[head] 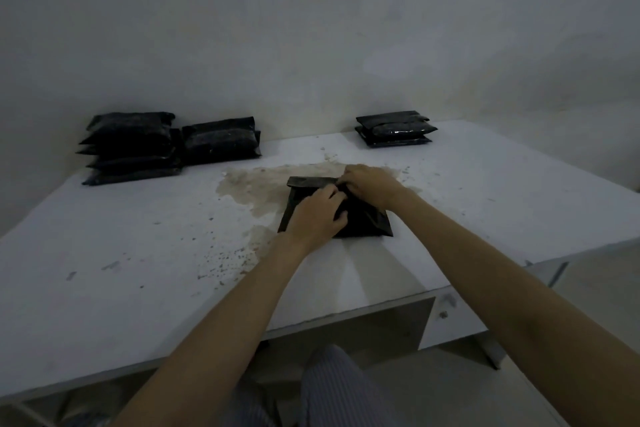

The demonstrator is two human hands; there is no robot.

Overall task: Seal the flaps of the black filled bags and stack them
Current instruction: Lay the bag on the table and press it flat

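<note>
A black filled bag (367, 218) lies flat in the middle of the white table (138, 246), its flap end (310, 181) pointing away from me. My left hand (317, 217) lies on the bag's middle with fingers curled onto it. My right hand (372, 184) is at the flap's right end, fingertips pinching the flap edge. Two piles of black bags stand at the back left: a tall one (130, 147) and a lower one (221, 140) beside it. A smaller stack of black bags (396, 128) sits at the back right.
The table top carries a brownish stain (252, 184) and scattered specks around the bag. A pale wall (311, 28) rises right behind the table. The table's front edge is close to my striped trousers (332, 388); its right edge drops off past the right stack.
</note>
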